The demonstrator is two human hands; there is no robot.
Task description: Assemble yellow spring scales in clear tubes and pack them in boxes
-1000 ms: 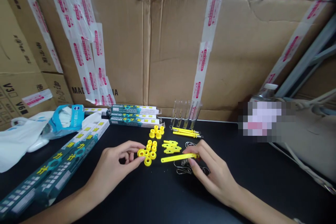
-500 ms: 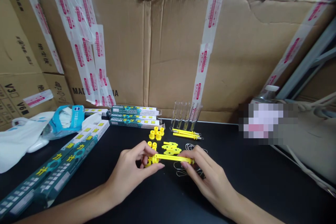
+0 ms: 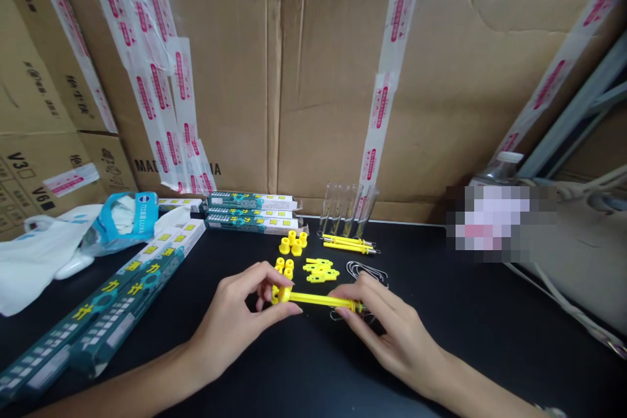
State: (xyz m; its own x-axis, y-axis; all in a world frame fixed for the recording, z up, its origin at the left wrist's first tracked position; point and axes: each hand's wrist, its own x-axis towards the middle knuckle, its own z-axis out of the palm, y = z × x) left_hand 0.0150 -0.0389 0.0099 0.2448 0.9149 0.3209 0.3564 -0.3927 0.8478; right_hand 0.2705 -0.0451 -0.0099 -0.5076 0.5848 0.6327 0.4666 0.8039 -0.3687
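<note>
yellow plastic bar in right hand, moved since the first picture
Yes, left: against the clear test tubes, the long yellow plastic bar now reaches the yellow bushing in the left hand.

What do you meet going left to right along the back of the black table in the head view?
White plastic bag → green printed boxes → yellow plastic bushings → glass tubes → white bottle cap
</note>
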